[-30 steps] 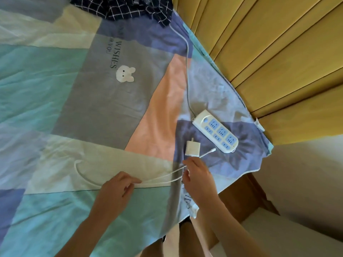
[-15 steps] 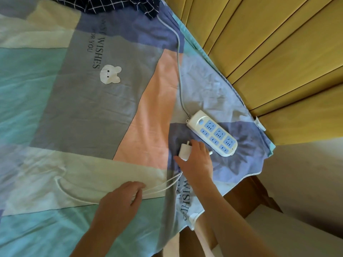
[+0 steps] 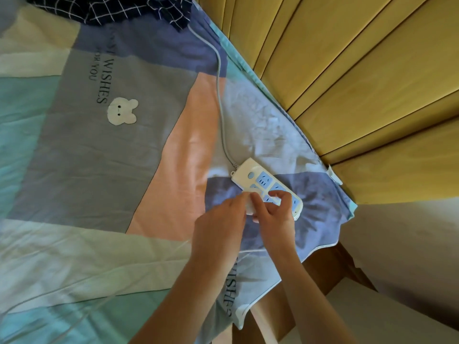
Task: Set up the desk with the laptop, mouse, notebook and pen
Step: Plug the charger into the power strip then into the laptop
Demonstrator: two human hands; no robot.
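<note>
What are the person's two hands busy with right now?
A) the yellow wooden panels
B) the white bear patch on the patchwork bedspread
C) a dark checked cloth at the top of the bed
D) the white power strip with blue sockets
D: both the left hand and the right hand meet over the white power strip with blue sockets, pinching a small white plug-like piece against it.
</note>
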